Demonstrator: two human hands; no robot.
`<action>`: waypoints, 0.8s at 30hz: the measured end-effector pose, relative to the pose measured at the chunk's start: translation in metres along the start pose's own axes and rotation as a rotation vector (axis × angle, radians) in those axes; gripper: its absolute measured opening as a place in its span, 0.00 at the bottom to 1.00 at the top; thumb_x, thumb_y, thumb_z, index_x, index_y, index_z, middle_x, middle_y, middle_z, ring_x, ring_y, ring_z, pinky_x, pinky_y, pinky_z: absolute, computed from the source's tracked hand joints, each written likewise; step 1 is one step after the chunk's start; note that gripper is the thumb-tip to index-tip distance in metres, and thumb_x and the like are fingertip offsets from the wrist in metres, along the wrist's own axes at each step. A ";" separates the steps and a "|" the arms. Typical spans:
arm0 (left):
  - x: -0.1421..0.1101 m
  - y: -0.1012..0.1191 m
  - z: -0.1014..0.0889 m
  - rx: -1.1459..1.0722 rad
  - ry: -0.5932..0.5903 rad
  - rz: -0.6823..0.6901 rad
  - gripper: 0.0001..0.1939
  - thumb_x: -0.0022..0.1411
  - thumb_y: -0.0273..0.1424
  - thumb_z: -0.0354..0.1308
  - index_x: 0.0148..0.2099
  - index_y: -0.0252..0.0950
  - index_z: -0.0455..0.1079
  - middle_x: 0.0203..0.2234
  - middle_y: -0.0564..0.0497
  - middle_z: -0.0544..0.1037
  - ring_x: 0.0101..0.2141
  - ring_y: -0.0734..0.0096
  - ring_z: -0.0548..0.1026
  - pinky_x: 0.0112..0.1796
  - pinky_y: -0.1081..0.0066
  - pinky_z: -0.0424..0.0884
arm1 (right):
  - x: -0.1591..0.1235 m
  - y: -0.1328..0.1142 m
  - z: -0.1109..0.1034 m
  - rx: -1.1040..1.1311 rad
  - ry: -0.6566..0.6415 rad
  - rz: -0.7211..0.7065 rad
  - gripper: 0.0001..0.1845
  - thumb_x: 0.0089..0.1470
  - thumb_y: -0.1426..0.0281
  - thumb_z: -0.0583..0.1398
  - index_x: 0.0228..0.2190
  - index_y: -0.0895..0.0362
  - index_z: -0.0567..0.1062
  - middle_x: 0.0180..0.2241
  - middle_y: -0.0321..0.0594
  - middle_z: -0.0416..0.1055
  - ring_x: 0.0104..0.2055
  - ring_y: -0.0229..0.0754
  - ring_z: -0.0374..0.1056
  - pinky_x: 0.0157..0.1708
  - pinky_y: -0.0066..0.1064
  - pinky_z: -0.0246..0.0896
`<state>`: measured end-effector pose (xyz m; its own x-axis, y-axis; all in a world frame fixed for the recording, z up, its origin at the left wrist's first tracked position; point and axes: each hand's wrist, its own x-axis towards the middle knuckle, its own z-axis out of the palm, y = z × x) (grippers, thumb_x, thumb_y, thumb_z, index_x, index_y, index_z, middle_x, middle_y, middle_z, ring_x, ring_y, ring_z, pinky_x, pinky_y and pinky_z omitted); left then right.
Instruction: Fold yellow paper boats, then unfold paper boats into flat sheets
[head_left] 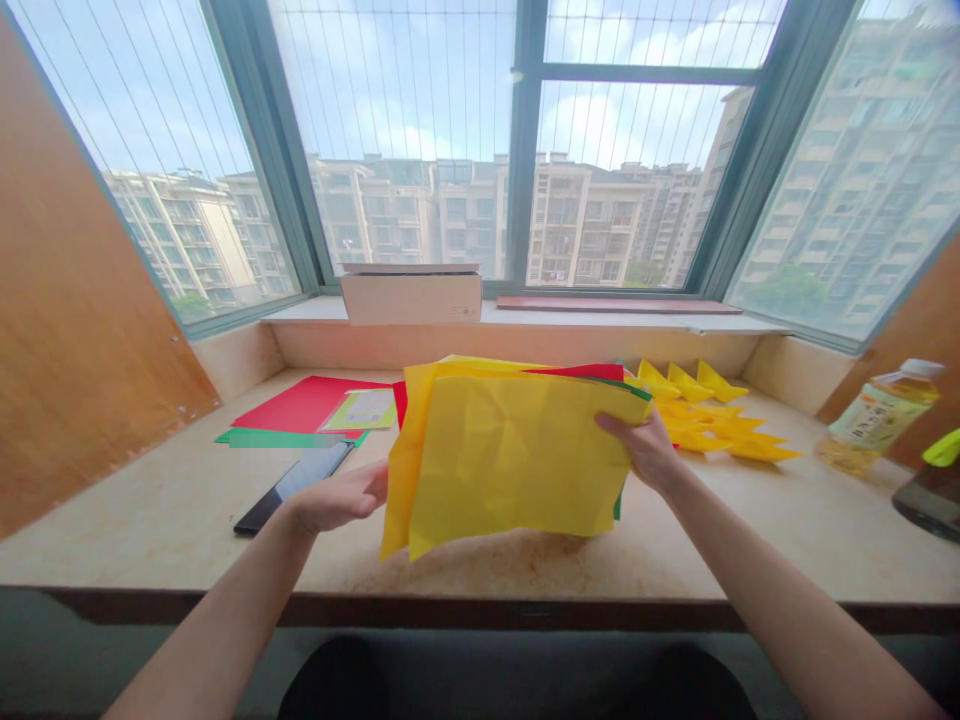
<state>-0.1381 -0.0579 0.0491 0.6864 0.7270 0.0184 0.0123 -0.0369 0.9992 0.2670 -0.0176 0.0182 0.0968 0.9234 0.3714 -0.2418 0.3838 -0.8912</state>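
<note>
My right hand [641, 445] grips the right edge of a stack of coloured paper [517, 460], thumb in front and fingers behind. The stack stands upright above the table, with a creased yellow sheet in front and yellow, red and green edges showing behind it. At the stack's left edge is my left hand [345, 497], its fingers stretched towards the paper and their tips hidden behind it. The left thumb is not on the sheets. Just beyond that hand lies a dark smartphone [296, 487].
Red sheets [311, 405] lie on green paper [281, 438] at the left, with a small yellow-green packet [361, 409] on top. Several folded yellow paper shapes [705, 420] stand at the right. Near the right wall are a drink bottle [877, 415] and a dark container [930, 500]. A white box [411, 297] sits on the windowsill.
</note>
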 end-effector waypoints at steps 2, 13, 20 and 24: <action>0.005 0.000 0.005 0.053 0.076 0.039 0.24 0.46 0.39 0.72 0.47 0.39 0.78 0.41 0.41 0.82 0.51 0.45 0.76 0.48 0.54 0.74 | 0.000 0.001 0.002 -0.021 0.012 -0.034 0.36 0.41 0.65 0.73 0.53 0.48 0.70 0.42 0.38 0.79 0.39 0.50 0.76 0.41 0.47 0.74; 0.034 -0.015 0.017 0.114 0.494 0.263 0.26 0.48 0.33 0.72 0.51 0.35 0.76 0.45 0.41 0.80 0.47 0.47 0.77 0.44 0.64 0.76 | -0.005 0.001 0.007 -0.134 0.125 -0.205 0.37 0.41 0.66 0.73 0.53 0.46 0.68 0.44 0.36 0.77 0.41 0.49 0.75 0.40 0.43 0.74; 0.060 -0.026 0.029 0.158 0.754 0.389 0.19 0.47 0.32 0.73 0.42 0.35 0.77 0.37 0.45 0.82 0.38 0.57 0.79 0.38 0.64 0.78 | -0.008 0.001 -0.007 -0.178 0.122 -0.218 0.30 0.45 0.65 0.71 0.50 0.46 0.72 0.44 0.38 0.78 0.43 0.51 0.74 0.43 0.46 0.73; 0.058 -0.035 0.025 0.097 0.608 0.335 0.23 0.44 0.33 0.74 0.44 0.34 0.76 0.37 0.44 0.82 0.37 0.55 0.80 0.37 0.62 0.79 | -0.011 0.010 -0.027 -0.194 0.083 -0.118 0.15 0.46 0.62 0.71 0.37 0.51 0.79 0.38 0.40 0.80 0.37 0.51 0.76 0.38 0.43 0.74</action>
<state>-0.0806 -0.0316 0.0146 0.1362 0.9194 0.3691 -0.0443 -0.3666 0.9293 0.2894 -0.0239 -0.0018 0.1942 0.8661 0.4606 -0.0348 0.4753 -0.8791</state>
